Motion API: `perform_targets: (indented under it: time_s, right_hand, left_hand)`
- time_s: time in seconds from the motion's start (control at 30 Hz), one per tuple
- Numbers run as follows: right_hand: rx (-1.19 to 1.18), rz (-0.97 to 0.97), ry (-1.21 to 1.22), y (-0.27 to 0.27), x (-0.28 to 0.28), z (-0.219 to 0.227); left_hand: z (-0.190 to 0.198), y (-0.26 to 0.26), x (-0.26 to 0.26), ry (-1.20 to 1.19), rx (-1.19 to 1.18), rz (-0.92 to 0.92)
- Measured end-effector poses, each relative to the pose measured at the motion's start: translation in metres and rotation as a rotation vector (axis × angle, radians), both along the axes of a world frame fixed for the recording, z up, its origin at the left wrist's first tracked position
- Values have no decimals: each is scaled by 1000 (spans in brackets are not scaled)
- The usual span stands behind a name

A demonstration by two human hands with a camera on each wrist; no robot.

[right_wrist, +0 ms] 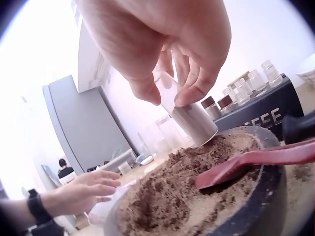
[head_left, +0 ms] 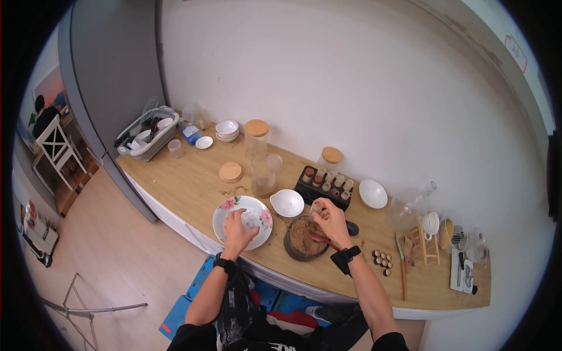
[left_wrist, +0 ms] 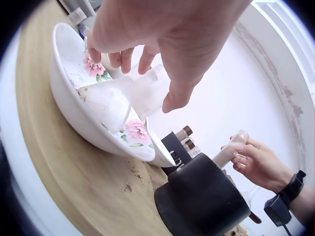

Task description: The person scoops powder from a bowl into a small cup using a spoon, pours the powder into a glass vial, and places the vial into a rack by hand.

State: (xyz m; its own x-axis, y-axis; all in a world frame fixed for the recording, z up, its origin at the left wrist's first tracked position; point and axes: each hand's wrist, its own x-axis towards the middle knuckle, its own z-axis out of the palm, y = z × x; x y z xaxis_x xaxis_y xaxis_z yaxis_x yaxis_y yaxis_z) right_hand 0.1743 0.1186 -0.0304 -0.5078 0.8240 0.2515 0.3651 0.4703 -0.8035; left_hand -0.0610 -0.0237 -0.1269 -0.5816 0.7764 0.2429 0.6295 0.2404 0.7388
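Observation:
My right hand (head_left: 332, 222) pinches a small clear glass vial (right_wrist: 192, 115) between thumb and fingers. The vial is tilted, holds pale brown powder, and is close over a dark pot (left_wrist: 202, 196). Brown ground powder (right_wrist: 172, 187) heaps inside the pot, and a red spoon (right_wrist: 236, 164) is stuck in it. Over the white flowered bowl (left_wrist: 74, 113) my left hand (head_left: 237, 233) spreads its relaxed fingers, holding nothing. Beneath those fingers a clear plastic funnel-like piece (left_wrist: 109, 101) lies in the bowl, with a few brown specks on it.
Behind the pot stands a black rack (right_wrist: 266, 110) of small vials, some with brown caps. A white spouted bowl (head_left: 287, 203) and a clear jar (head_left: 263, 184) are nearby. Several small caps (head_left: 382, 261) and a wooden-handled spatula (head_left: 404, 275) lie on the right. A dish basket (head_left: 155, 143) stands far left.

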Motion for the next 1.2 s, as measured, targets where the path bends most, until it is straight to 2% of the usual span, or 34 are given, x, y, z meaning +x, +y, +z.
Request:
perform_targets:
  time_s: [0.1,0.17,0.27,0.37,0.43,0.5,0.6,0.73,0.83,0.9,1.0,1.07,1.1,1.17,1.2]
  right_hand:
    - [0,11,-14,1,-4,3]
    - [6,22,-26,-1,-4,2]
    - [9,-18,62,0,-4,2]
    - [-46,20,-55,3,-2,5]
    - [-144,35,217,6,-2,10]
    - [-173,34,240,4,2,26]
    - [-301,83,397,0,5,46]
    - [-273,100,390,-4,5,54]
    - [-35,114,80,-8,3,37]
    - [-122,50,230,-10,-1,38]
    - [-81,86,204,-13,-3,39]
    - [-85,83,263,-14,-2,41]
    - [-95,81,319,-15,-2,41]
    - [-125,103,339,-20,-2,44]
    - [-150,121,356,-22,-5,46]
  left_hand:
    - [8,2,7,31,68,0]
    - [12,8,11,-187,242,-147]
    - [29,12,23,-286,239,-216]
    - [39,17,35,-348,272,-259]
    - [44,22,41,-409,291,-279]
    - [47,25,46,-477,306,-293]
    - [55,34,55,-580,327,-327]
    - [61,40,66,-792,347,-405]
    - [53,44,75,-881,342,-426]
    - [53,54,75,-894,364,-422]
    - [49,52,84,-925,301,-386]
    - [56,54,87,-1113,274,-370]
    - [60,55,90,-1108,277,-369]
    - [72,53,93,-1630,215,-458]
    - [80,53,95,-1749,224,-505]
